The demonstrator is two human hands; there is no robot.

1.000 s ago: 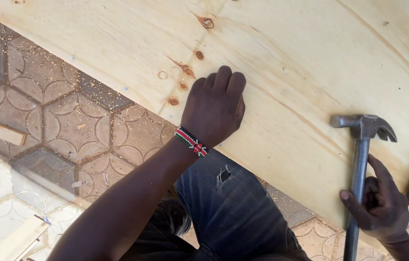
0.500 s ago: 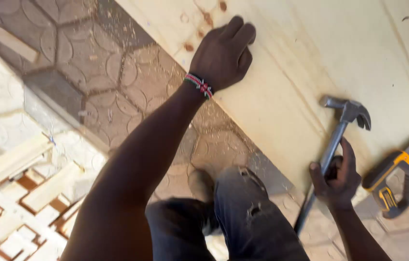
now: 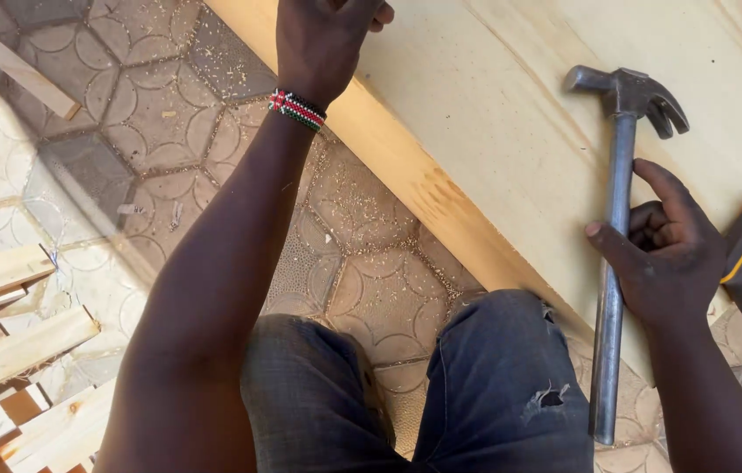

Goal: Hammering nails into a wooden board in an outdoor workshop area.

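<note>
Pale plywood sheet (image 3: 511,105): left hand (image 3: 323,35) presses flat; right hand (image 3: 664,250) loosely grips hammer (image 3: 616,201)

Steel claw hammer (image 3: 618,219) flat on pale plywood sheet (image 3: 511,114)

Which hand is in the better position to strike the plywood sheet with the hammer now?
The right hand, probably. It already grips the steel handle of the claw hammer, whose head lies over the plywood sheet. The left hand rests on the sheet near its edge and holds no tool.
</note>
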